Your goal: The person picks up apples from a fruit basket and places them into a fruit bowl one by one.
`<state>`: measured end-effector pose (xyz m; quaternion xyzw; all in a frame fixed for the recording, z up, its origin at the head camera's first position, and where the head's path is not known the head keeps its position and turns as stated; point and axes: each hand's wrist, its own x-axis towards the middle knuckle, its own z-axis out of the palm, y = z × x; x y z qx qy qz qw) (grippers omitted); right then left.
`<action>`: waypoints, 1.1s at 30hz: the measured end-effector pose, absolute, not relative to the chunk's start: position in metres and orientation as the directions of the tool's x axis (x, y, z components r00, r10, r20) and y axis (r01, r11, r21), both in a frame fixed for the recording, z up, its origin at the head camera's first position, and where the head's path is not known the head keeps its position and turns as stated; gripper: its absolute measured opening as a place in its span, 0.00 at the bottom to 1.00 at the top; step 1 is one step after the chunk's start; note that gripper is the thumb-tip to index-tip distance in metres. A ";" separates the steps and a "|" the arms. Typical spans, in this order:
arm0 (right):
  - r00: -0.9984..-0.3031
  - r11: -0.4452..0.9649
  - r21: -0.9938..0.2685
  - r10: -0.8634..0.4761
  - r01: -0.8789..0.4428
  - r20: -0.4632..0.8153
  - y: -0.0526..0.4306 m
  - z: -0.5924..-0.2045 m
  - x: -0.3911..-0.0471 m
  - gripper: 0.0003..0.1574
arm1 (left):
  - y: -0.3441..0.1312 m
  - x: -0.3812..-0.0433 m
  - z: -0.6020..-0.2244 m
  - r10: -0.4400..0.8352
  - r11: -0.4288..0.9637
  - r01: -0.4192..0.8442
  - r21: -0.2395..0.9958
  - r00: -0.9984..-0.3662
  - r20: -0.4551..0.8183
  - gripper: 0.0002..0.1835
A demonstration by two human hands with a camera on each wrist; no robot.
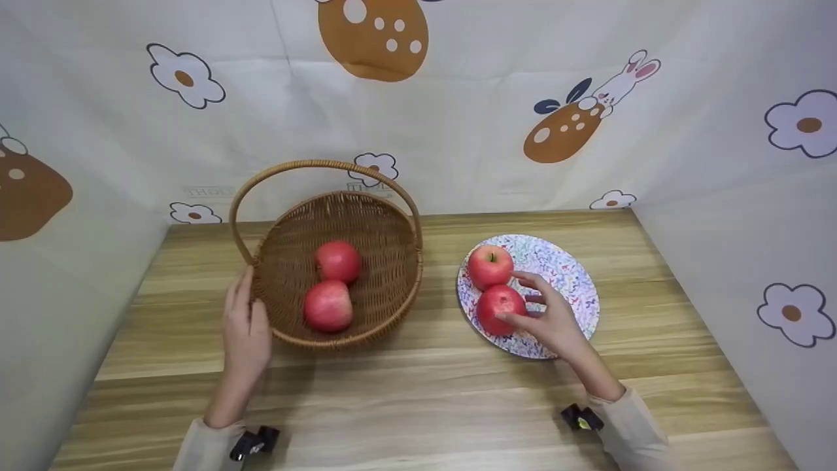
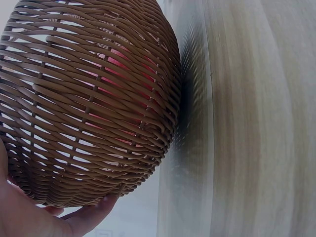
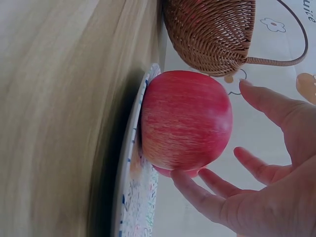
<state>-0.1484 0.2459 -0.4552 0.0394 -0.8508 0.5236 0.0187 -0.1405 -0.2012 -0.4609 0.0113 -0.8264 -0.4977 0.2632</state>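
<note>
In the head view a brown wicker basket (image 1: 386, 222) with a tall hoop handle stands on the left, holding two red apples (image 1: 339, 261). My left hand (image 1: 247, 324) rests against its left side near the handle's base; the left wrist view shows fingertips (image 2: 106, 203) at the woven wall. Over a round speckled plate (image 1: 556, 261) on the right, my right hand (image 1: 548, 317) has its fingers spread around the nearer apple (image 1: 498, 304). A gap shows between thumb (image 3: 266, 101) and apple in the right wrist view. Another apple (image 1: 490, 265) sits just behind it.
Everything stands on a wood-grain table (image 1: 405, 405). A pale curtain (image 1: 484, 131) printed with flowers and rabbits closes off the back and both sides. Near each sleeve is a small black clip (image 1: 255, 443).
</note>
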 end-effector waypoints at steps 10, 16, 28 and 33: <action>-0.996 0.422 -0.902 -0.063 -0.088 0.068 0.246 -0.447 -0.146 0.44 | -0.201 -0.139 -0.459 -0.280 0.488 0.241 0.839 -0.867 0.412 0.30; -0.996 0.417 -0.905 -0.063 -0.086 0.065 0.245 -0.443 -0.144 0.43 | -0.201 -0.138 -0.459 -0.283 0.488 0.227 0.843 -0.873 0.399 0.30; -0.994 0.414 -0.904 -0.073 -0.106 0.083 0.242 -0.431 -0.136 0.41 | -0.200 -0.138 -0.460 -0.279 0.494 0.236 0.837 -0.869 0.409 0.30; -0.991 0.419 -0.899 -0.079 -0.131 0.107 0.239 -0.429 -0.133 0.41 | -0.200 -0.138 -0.459 -0.276 0.489 0.235 0.840 -0.872 0.405 0.30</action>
